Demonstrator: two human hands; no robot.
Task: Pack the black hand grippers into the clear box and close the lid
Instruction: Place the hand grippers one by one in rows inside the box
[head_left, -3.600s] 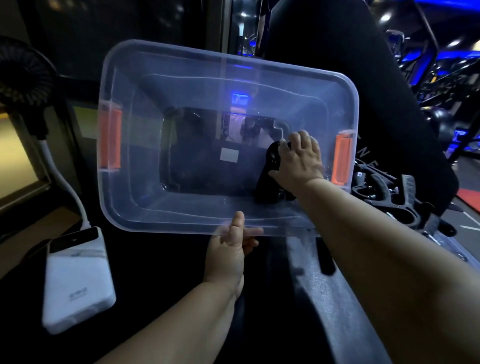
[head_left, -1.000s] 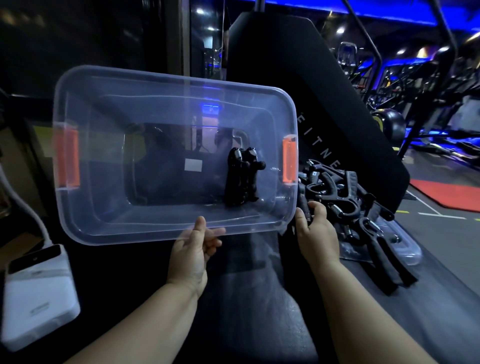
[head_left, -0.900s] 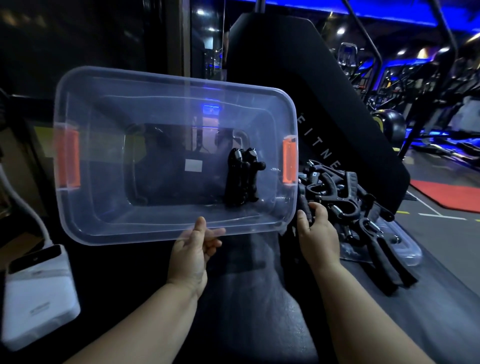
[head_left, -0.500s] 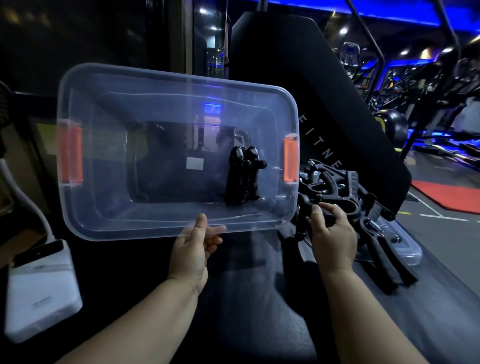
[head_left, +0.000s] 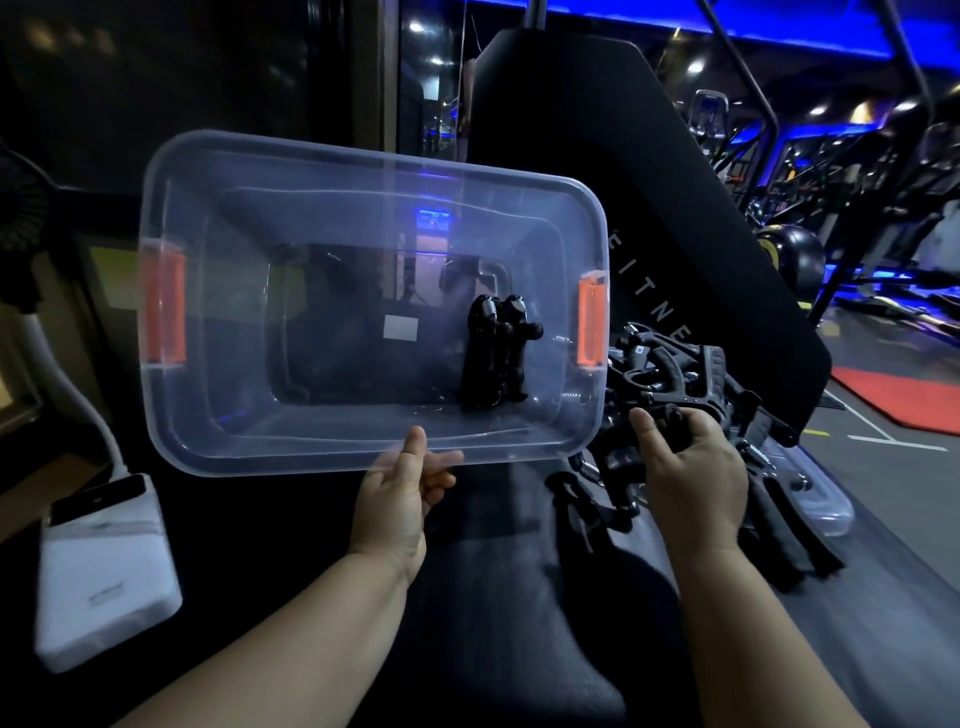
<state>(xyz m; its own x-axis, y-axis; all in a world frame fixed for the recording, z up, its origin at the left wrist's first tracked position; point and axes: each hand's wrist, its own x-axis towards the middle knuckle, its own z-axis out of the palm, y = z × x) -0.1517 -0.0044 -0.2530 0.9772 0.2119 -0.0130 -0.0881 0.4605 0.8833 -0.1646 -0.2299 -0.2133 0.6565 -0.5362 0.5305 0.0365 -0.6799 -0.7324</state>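
Fingers of my right hand (head_left: 691, 467) are curled round one black hand gripper (head_left: 670, 415) at the near edge of the pile (head_left: 685, 369). My left hand (head_left: 402, 488) pinches the near rim of the clear box (head_left: 322, 156), thumb on top and fingers beneath, holding it tipped with its opening toward me. A couple of packed grippers (head_left: 496, 358) lie inside, near the right end. The pile sits on the dark surface (head_left: 493, 597) just beside that end, partly on the clear lid (head_left: 826, 512). I judge the packing barely begun: this is the pick of the next gripper. It must come free of the tangled springs and handles, pass over the rim by the orange latch (head_left: 591, 322), and settle beside the others. Lid comes last.
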